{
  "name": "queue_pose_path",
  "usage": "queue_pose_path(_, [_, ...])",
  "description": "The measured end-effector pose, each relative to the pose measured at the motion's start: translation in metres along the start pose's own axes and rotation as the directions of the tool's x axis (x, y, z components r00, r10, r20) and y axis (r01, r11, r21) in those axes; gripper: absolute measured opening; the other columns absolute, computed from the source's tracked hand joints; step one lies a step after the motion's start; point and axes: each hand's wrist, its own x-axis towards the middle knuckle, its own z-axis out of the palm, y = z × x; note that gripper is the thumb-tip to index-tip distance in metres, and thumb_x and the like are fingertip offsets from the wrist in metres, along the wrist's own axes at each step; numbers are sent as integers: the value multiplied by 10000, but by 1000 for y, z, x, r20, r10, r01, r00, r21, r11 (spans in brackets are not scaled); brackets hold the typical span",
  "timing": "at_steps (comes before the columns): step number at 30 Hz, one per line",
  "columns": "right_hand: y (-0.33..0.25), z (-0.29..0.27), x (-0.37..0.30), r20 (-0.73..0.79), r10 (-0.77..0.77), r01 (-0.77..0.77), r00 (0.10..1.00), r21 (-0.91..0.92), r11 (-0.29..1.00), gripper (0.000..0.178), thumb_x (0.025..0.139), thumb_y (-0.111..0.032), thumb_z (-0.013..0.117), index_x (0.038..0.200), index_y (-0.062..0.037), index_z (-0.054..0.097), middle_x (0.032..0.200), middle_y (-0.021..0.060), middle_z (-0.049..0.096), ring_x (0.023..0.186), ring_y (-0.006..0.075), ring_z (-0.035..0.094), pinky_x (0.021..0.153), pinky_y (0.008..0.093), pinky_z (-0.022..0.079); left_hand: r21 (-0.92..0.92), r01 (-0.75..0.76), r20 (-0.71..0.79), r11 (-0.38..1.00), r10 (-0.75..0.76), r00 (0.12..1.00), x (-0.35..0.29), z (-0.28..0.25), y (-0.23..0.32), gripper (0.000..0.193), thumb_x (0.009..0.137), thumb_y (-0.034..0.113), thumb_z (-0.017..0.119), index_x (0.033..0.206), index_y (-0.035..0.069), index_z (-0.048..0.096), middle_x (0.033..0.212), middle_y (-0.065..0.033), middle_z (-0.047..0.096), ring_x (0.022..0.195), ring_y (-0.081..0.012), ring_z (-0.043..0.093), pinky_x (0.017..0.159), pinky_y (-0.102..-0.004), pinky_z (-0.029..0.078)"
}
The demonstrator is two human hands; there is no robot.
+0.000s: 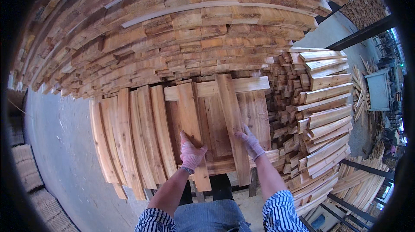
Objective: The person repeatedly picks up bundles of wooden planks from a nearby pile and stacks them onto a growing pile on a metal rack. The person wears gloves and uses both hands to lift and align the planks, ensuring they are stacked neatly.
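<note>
My left hand (193, 152), in a pale pinkish work glove, is closed across a narrow wooden plank (189, 108), thumb at its right edge and fingers toward its left. My right hand (250, 142), gloved alike, grips the right edge of a second plank (229, 106), which leans slightly, its top end farther left. Both planks lie over a crosswise board (253, 84) and a lower crosswise board (270, 156). Wider boards show beneath them. To the left, several loose planks (142, 137) lie side by side, pointing away from me.
A tall stack of lumber (186, 28) fills the far side. Close on the right rises another pile of planks (328, 83). Dark metal legs (253, 183) stand below the work surface. More stacked wood (27, 167) sits at the left, and a pale blue-grey machine (378, 89) at far right.
</note>
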Motion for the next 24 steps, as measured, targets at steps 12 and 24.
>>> queue_pose_path(12, [-26, 175, -49, -123, -274, 177, 954, -508, 843, 894, 842, -571, 662, 1416, 57, 389, 1440, 299, 431, 1368, 421, 402, 1130, 432, 362, 611, -150, 47, 777, 154, 987, 45, -85, -73, 1223, 659, 389, 786, 1505, -106, 56, 1573, -352, 60, 1452, -557, -8, 1185, -603, 37])
queue_pose_path(24, [21, 274, -26, -127, -64, -23, 990, -583, 812, 738, 859, -588, 628, 1243, 33, 522, 1144, 325, 619, 1059, 426, 627, 873, 486, 510, 574, -211, 346, 791, -1, 938, 65, -127, -149, 1313, 786, 712, 619, 1492, -117, -114, 1564, -365, -150, 1441, -530, -190, 1152, -629, -67])
